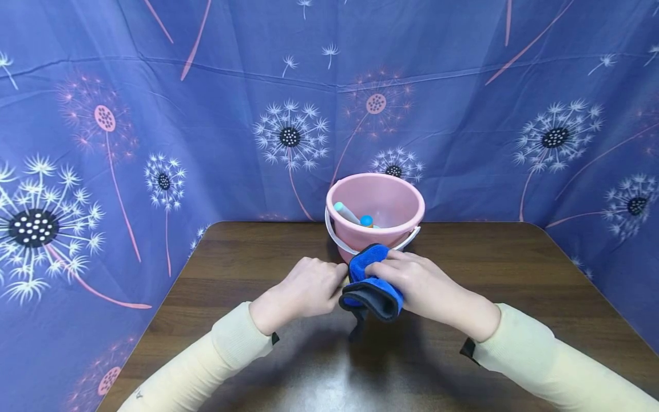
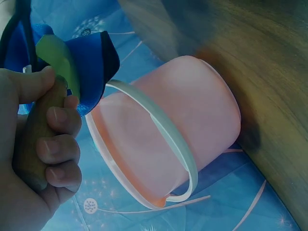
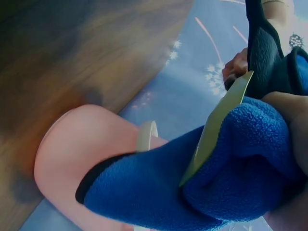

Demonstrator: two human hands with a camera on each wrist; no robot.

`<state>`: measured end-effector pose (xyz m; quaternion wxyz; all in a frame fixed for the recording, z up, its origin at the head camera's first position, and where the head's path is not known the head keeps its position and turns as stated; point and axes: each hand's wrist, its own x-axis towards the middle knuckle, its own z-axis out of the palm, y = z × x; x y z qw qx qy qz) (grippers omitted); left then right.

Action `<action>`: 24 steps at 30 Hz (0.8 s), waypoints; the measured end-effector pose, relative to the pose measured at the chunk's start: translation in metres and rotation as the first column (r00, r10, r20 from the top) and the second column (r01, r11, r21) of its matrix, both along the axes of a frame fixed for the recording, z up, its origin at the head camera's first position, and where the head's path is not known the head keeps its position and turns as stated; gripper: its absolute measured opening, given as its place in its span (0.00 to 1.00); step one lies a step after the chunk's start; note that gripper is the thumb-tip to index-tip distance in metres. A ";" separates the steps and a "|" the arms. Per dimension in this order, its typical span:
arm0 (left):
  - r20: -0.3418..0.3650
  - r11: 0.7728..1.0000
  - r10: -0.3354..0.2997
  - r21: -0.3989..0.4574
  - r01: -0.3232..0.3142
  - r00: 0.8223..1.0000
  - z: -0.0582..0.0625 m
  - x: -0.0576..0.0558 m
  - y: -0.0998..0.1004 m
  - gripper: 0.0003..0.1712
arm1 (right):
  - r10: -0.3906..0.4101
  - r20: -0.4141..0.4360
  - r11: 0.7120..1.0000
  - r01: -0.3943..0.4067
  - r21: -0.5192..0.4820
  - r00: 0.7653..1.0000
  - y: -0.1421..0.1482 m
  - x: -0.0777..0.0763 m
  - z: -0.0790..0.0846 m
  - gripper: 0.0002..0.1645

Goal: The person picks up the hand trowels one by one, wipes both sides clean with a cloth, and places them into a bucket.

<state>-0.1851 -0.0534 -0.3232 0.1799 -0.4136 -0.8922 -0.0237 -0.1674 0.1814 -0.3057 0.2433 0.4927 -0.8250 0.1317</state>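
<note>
My left hand [image 1: 309, 286] grips the wooden handle [image 2: 34, 137] of a small tool, thumb near its top end. The tool's thin yellow-green blade [image 3: 216, 125] is partly covered by a folded blue cloth [image 1: 383, 290] with black edging. My right hand [image 1: 426, 284] holds the cloth around the blade, so the blade's full shape is hidden. In the head view both hands meet above the table, just in front of a pink bucket [image 2: 211, 101].
The bucket stands upright at the table's back edge, its white handle [image 2: 168, 130] hanging down its front. A pale tube with a teal end [image 1: 346, 212] and a blue-capped item [image 1: 366, 221] are inside. The brown table [image 1: 247, 246] backs onto a blue dandelion-print curtain [image 1: 221, 131].
</note>
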 end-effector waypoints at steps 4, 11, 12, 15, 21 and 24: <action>0.027 1.000 0.014 -0.016 -0.013 1.000 0.000 0.000 -0.001 0.11 | 0.010 -0.023 0.999 -0.009 0.047 1.000 0.002 -0.003 0.000 0.17; 0.052 1.000 0.013 -0.024 -0.012 0.999 0.001 0.000 -0.003 0.16 | 0.054 -0.043 0.990 -0.048 0.130 0.998 0.010 -0.009 0.004 0.16; 0.052 1.000 0.010 -0.025 -0.009 0.999 0.001 0.000 -0.003 0.17 | 0.069 -0.042 0.988 -0.062 0.141 0.997 0.011 -0.010 0.005 0.16; 0.069 1.000 0.005 -0.026 -0.003 0.998 0.002 0.000 -0.004 0.19 | 0.121 -0.047 0.979 -0.112 0.170 0.991 0.018 -0.013 0.007 0.13; 0.070 1.000 0.005 -0.013 -0.004 0.998 0.004 0.001 -0.009 0.20 | 0.165 -0.040 0.966 -0.153 0.211 0.985 0.033 -0.019 0.011 0.15; 0.050 1.000 0.005 -0.010 -0.005 0.999 0.003 0.001 -0.012 0.20 | 0.161 -0.035 0.963 -0.149 0.223 0.986 0.041 -0.021 0.011 0.13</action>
